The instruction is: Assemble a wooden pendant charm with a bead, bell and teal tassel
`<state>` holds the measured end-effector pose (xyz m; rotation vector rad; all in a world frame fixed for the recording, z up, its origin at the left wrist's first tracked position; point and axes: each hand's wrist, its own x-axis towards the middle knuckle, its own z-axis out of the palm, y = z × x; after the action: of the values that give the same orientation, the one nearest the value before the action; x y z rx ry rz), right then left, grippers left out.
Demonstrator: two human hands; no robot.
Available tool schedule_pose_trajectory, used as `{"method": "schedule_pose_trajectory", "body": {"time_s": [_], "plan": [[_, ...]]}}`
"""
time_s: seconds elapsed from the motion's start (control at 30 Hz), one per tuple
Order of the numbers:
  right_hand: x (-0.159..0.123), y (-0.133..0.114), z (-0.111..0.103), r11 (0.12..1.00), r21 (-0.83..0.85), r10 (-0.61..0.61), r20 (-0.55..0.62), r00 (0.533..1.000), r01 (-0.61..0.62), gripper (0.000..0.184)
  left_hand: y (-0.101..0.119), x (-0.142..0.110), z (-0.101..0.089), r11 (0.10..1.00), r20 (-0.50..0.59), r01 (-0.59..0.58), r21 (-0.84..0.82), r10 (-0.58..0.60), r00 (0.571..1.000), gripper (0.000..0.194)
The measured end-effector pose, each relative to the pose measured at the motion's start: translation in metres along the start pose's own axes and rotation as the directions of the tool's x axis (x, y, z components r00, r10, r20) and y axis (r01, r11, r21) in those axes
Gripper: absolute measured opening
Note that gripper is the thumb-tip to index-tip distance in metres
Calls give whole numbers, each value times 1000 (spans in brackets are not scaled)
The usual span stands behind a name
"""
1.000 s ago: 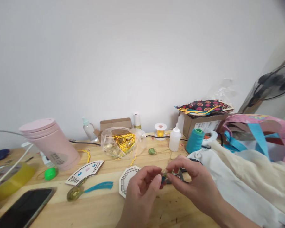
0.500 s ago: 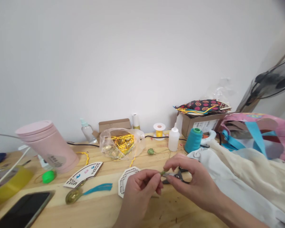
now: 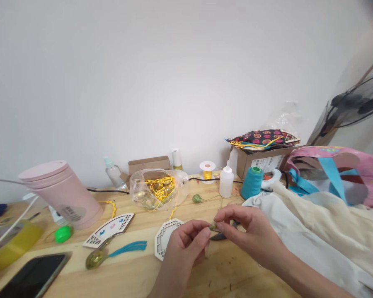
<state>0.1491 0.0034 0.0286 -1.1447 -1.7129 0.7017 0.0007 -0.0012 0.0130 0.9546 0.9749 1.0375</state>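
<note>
Between my two hands is a small piece of green thread (image 3: 212, 227), pinched at the fingertips; its exact form is too small to make out. My left hand (image 3: 191, 244) is closed on its left end. From the right, the thumb and forefinger of my right hand (image 3: 244, 227) close on the other end. Dark-handled scissors (image 3: 219, 236) lie on the table, partly hidden behind my right hand. An octagonal wooden lattice pendant (image 3: 164, 238) with a yellow cord lies partly behind my left hand. A ball of green thread (image 3: 197, 199) rests farther back.
To the left are a fan-shaped pendant (image 3: 109, 230), a blue tassel (image 3: 129, 247), a phone (image 3: 34, 273) and a pink tumbler (image 3: 64, 194). Behind stand a bag of yellow cords (image 3: 160, 188), a white squeeze bottle (image 3: 226, 183) and a teal thread cone (image 3: 251, 184). Pale cloth (image 3: 323, 231) covers the right.
My right fingers have closed in from above the scissors onto the green thread, drawing nearer to my left fingertips. The view has shifted slightly; the table's things stay put.
</note>
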Motion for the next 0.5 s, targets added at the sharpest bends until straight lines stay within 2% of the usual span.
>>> {"method": "schedule_pose_trajectory", "body": {"time_s": [0.13, 0.23, 0.37, 0.5], "plan": [[0, 1, 1, 1000, -6, 2, -7, 1000, -2, 7, 1, 0, 1, 1000, -38, 11, 29, -10, 999, 22], [0, 2, 2, 999, -23, -34, -18, 999, 34, 6, 1, 0, 2, 999, -6, 44, 8, -44, 999, 23], [-1, 4, 1, 988, -84, -134, -13, 991, 133, 10, 0, -1, 1, 991, 49, 113, -71, -109, 993, 28], [-1, 4, -2, 950, -161, -274, -19, 962, 267, 12, -1, -1, -1, 987, 32, 122, -103, -119, 992, 30]]}}
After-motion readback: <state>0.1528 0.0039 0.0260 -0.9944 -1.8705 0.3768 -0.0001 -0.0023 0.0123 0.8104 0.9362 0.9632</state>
